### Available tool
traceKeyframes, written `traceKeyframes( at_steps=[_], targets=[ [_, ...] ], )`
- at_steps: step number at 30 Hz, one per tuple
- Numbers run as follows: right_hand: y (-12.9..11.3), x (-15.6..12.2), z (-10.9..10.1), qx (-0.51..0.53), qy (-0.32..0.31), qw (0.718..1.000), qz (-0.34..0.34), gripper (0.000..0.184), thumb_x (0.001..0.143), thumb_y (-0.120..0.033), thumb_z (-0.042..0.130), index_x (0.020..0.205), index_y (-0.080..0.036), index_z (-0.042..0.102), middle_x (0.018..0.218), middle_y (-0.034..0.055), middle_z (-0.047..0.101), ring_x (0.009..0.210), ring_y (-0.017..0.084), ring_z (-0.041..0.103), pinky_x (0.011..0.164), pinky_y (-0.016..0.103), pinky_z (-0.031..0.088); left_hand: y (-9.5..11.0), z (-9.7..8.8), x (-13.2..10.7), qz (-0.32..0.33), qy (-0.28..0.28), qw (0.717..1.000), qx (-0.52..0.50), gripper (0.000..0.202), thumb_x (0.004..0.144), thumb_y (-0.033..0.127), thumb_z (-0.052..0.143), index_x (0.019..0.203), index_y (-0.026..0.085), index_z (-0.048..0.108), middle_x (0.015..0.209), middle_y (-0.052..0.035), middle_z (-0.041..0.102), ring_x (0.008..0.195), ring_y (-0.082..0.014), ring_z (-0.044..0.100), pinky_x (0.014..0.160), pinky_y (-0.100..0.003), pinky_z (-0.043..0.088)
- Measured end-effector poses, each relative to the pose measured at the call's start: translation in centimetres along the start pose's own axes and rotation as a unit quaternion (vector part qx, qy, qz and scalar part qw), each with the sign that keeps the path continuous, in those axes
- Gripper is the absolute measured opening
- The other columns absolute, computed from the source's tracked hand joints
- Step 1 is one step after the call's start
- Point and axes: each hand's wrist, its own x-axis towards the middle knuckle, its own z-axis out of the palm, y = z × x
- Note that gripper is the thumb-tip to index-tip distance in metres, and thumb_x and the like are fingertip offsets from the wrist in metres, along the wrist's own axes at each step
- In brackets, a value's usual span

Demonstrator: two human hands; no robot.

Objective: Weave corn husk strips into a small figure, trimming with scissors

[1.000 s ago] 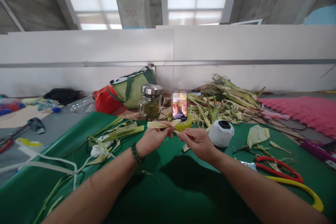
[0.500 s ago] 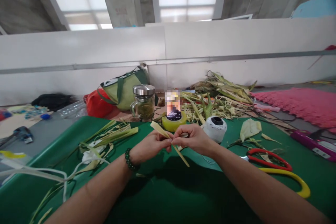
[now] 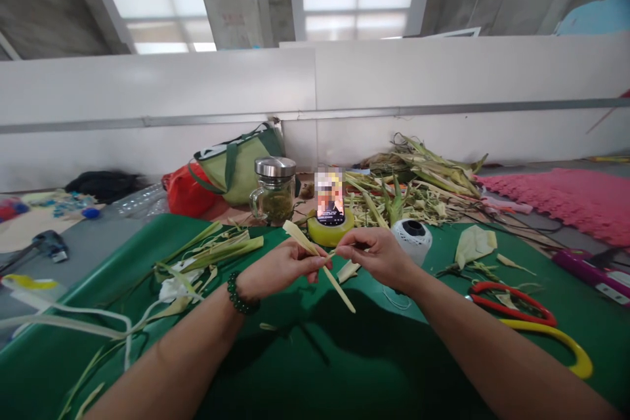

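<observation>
right hand now slightly apart from left hand, pale strip slanting instead of nearly level

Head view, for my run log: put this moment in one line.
left hand: holds pale strip | right hand: fingertips near it, hold unclear | phone: upright at yellow roll | white spool: beyond right hand

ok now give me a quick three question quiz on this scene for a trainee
1. True or false: the glass jar with the metal lid stands upright.

2. What does the person's left hand hold?
a) a phone
b) a pale strip
c) a white spool

3. Fill in the colour: the beaded bracelet is ____.

Key
1. True
2. b
3. green
</observation>
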Motion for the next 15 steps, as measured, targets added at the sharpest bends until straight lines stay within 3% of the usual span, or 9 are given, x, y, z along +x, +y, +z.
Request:
traceKeyframes(
  at_steps=[4,7,9,12,15],
  targets=[
    [0.6,0.0,0.2,-0.011,0.003,1.0,-0.009,0.02,0.084,-0.028,0.058,0.07,-0.016,0.066,0.064,0.0011,0.064,0.058,0.011,0.055,0.052,0.021,0.039,-0.4,0.0,0.3,0.0,0.009,1.0,0.01,0.026,0.079,0.032,0.054,0.089,0.013,0.069,0.055,0.0025,0.055,0.055,-0.0114,0.049,0.054,-0.02,0.039],
    [0.2,-0.1,0.5,-0.056,0.026,0.997,-0.046,0.017,0.083,-0.032,0.061,0.087,-0.016,0.067,0.078,0.0049,0.065,0.072,0.016,0.059,0.062,0.025,0.044,-0.6,0.7,0.4,0.03,0.026,0.998,0.044,0.021,0.078,0.027,0.052,0.075,0.013,0.067,0.056,0.0019,0.053,0.055,-0.0114,0.048,0.055,-0.021,0.04],
    [-0.5,-0.3,0.9,-0.097,0.035,0.99,-0.091,0.029,0.079,-0.036,0.066,0.099,-0.015,0.065,0.077,0.0051,0.063,0.072,0.017,0.057,0.064,0.027,0.044,-0.9,1.5,0.5,0.062,0.034,0.994,0.08,0.02,0.077,0.023,0.051,0.065,0.014,0.064,0.056,0.0016,0.053,0.055,-0.011,0.045,0.055,-0.021,0.039],
    [-1.7,-0.7,1.8,-0.147,0.044,0.975,-0.163,0.02,0.08,-0.035,0.065,0.086,-0.016,0.064,0.061,0.0002,0.058,0.059,0.014,0.052,0.059,0.026,0.039,-1.5,2.6,0.7,0.108,0.023,0.987,0.121,0.019,0.074,0.018,0.05,0.059,0.014,0.06,0.054,0.0023,0.052,0.054,-0.01,0.041,0.052,-0.02,0.035],
    [-2.5,-1.3,2.5,-0.155,0.066,0.966,-0.196,0.014,0.083,-0.02,0.056,0.069,-0.018,0.056,0.058,-0.0012,0.056,0.055,0.011,0.049,0.055,0.024,0.037,-2.1,2.8,1.1,0.082,0.022,0.99,0.111,0.024,0.074,0.019,0.049,0.052,0.013,0.057,0.048,0.0032,0.048,0.049,-0.0087,0.039,0.048,-0.019,0.032]
  ],
)
